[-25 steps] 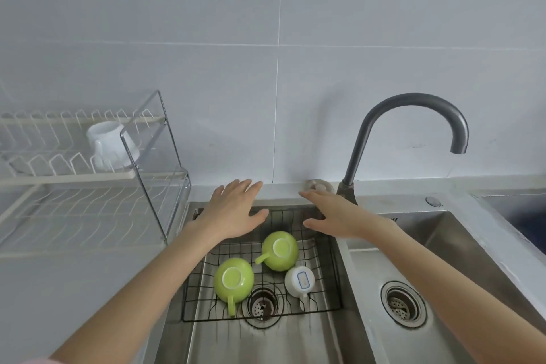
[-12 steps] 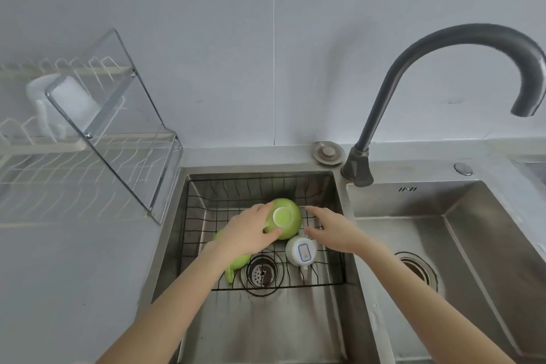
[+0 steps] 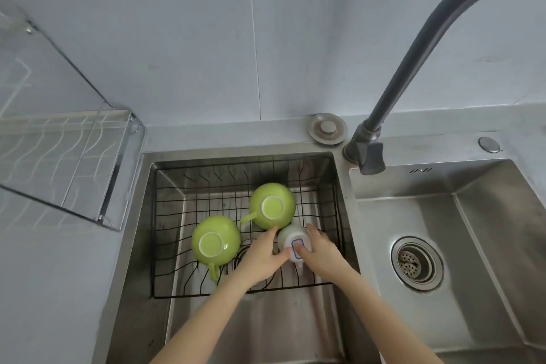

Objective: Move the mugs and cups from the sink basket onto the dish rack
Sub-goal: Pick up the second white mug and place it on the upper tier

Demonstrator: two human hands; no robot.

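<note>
Three cups sit upside down in the black wire basket (image 3: 165, 233) inside the left sink basin (image 3: 141, 245). Both hands close on the white cup (image 3: 291, 238), which has a blue rounded rectangle on its upturned base and lies at the right of the basket, just near of the far green mug (image 3: 271, 205). The left hand (image 3: 261, 258) comes in from the near side, its fingers curled against the cup's left wall, one fingertip reaching up to touch the far green mug's lower edge. The right hand (image 3: 320, 251) cups the right wall, fingers bent around it and a fingertip resting on the blue mark. The cup is still down in the basket; whether it is lifted clear of the wire cannot be told.

The near green mug (image 3: 215, 241) lies to the left, handle pointing near, apart from both hands. The far green mug's handle points left toward it.

The dish rack (image 3: 68, 156) stands on the counter to the far left. A dark faucet (image 3: 413, 53) arches over the right basin (image 3: 487, 230), whose drain (image 3: 416, 263) is bare. A round metal cap (image 3: 327, 128) lies behind the sink.
</note>
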